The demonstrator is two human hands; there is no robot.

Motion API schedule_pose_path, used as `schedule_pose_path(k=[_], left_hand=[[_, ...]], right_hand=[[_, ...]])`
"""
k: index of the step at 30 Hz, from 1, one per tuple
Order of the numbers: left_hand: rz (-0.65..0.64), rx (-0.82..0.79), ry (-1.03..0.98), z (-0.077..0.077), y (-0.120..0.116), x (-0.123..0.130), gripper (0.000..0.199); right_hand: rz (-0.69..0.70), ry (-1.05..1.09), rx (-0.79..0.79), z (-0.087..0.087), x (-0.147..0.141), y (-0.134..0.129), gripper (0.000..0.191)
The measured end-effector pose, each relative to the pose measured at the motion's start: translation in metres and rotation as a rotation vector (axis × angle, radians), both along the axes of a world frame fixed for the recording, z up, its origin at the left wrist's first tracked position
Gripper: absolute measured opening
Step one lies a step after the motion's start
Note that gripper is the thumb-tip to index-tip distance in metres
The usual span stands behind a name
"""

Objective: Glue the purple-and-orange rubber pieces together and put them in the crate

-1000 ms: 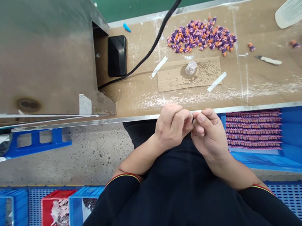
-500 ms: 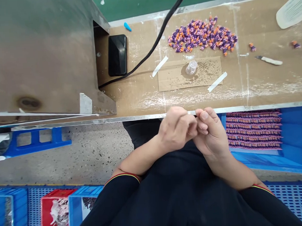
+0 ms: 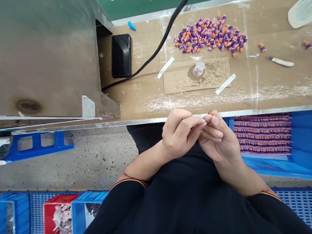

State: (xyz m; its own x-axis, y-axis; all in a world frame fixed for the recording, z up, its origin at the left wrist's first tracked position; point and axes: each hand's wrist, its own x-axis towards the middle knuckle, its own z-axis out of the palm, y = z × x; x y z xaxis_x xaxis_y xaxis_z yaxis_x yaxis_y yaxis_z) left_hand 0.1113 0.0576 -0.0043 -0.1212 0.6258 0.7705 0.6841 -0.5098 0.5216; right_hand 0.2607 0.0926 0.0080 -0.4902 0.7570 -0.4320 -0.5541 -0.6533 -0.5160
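Note:
My left hand (image 3: pixel 180 135) and my right hand (image 3: pixel 221 139) meet at the front edge of the cardboard-covered bench (image 3: pixel 145 103). Thumb and forefinger are pinched on each hand, with the fingertips touching or almost touching. Anything between them is too small or too hidden to name. Beyond the hands lies a cardboard piece (image 3: pixel 176 82) spotted with wet marks, and on it stands a small clear plastic cup (image 3: pixel 199 69). Farther back is a pile of small purple, pink and orange figure-like pieces (image 3: pixel 210 35).
A craft knife (image 3: pixel 282 62) and two loose pieces lie to the right, near a white bottle (image 3: pixel 303 9). At left are a phone (image 3: pixel 121 56), a black cable (image 3: pixel 153 57) and a metal box (image 3: pixel 51 59). A blue crate (image 3: pixel 307 140) holds rows of pieces.
Both hands have shifted slightly at the bench edge. The left fingers have straightened from a tighter curl, and the right hand's fingers have stretched out a little. The bench things stay put.

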Motion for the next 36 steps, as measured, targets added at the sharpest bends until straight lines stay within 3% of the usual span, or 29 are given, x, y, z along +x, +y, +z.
schedule_pose_path(k=[4, 10, 14, 24, 30, 33, 36], left_hand=[[0.028, -0.009, 0.042, 0.002, -0.002, -0.001, 0.007], [0.044, 0.000, 0.118, 0.004, -0.005, -0.006, 0.005], [0.092, 0.054, 0.162, 0.001, -0.003, -0.006, 0.005], [0.124, 0.076, 0.240, -0.005, 0.004, -0.008, 0.006], [0.091, 0.068, 0.192, -0.005, 0.012, -0.018, 0.008], [0.026, 0.068, 0.131, -0.008, 0.002, -0.032, 0.009], [0.017, 0.017, 0.080, -0.013, -0.021, -0.061, 0.016]], right_hand=[[-0.004, -0.021, 0.050, 0.000, -0.002, -0.001, 0.026], [-0.200, -0.171, 0.280, 0.003, -0.013, -0.007, 0.023], [-0.272, -0.250, 0.347, 0.002, -0.017, -0.009, 0.025], [-0.324, -0.338, 0.421, -0.005, -0.022, -0.011, 0.029], [-0.277, -0.337, 0.491, -0.003, -0.020, -0.014, 0.028], [-0.335, -0.400, 0.662, -0.005, -0.014, 0.015, 0.025], [-0.508, -0.637, 0.960, -0.011, -0.005, 0.088, 0.018]])
